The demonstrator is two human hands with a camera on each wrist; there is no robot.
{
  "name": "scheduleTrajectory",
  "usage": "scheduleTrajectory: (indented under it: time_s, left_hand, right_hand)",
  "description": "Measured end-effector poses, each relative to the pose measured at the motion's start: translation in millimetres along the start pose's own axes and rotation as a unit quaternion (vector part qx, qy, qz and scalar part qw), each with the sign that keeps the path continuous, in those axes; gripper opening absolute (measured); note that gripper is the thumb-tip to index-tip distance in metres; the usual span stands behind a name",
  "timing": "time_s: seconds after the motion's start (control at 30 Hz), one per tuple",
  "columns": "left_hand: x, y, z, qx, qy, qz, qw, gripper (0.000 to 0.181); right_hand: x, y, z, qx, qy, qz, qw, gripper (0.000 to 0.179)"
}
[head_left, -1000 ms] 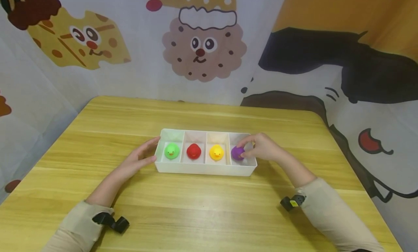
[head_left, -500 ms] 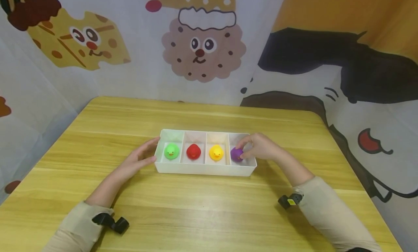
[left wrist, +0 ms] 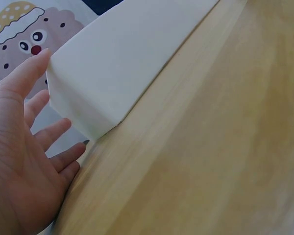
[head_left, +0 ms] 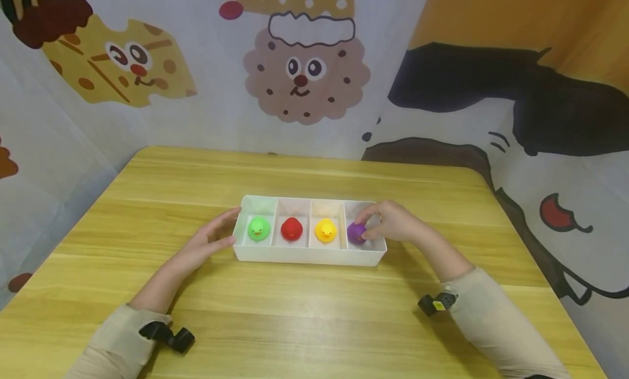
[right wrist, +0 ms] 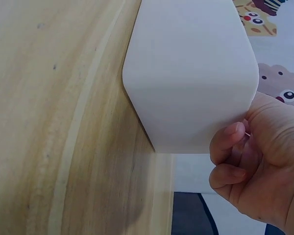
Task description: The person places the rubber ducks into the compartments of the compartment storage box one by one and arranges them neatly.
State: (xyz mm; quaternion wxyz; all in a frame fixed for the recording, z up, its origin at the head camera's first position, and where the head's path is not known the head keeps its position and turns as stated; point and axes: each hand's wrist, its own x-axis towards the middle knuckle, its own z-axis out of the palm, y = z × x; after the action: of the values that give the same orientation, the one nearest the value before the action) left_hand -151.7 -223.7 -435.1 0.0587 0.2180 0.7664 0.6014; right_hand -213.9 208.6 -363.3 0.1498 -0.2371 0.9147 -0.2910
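Note:
A white divided box (head_left: 307, 254) with several compartments in a row stands on the table. From left to right it holds a green rubber duck (head_left: 258, 228), a red rubber duck (head_left: 292, 229), a yellow rubber duck (head_left: 326, 230) and a purple rubber duck (head_left: 356, 233), one to a compartment. My right hand (head_left: 393, 221) reaches over the right end and pinches the purple duck between thumb and fingers; its other fingers curl outside the end wall in the right wrist view. At the left end, my left hand (head_left: 203, 241) rests against the wall, its fingers relaxed and spread.
The wooden table (head_left: 295, 319) extends around the box on all sides. Behind it hangs a white cloth (head_left: 206, 128) printed with cartoon figures. Each wrist carries a small black camera, the left one (head_left: 167, 335) and the right one (head_left: 436, 302).
Within its compartment the purple duck has shifted slightly toward the front left, with my right hand still on it. The left hand and the box have stayed in place.

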Motion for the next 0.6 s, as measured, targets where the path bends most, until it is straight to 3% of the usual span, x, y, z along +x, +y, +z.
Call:
scheduleTrajectory:
  time_s: [0.17,0.6]
  left_hand:
    - [-0.3,2.1,1.5,-0.003,-0.003,0.003,1.0,0.06]
    - [-0.1,1.8,0.0,-0.007,-0.007,-0.002,0.9999,0.061]
  right_hand:
    - [-3.5,-2,-1,0.012,0.006,0.005,0.9999,0.025]
    - [-16.9,3,-7,0.022,0.041,-0.025,0.9986,0.03]
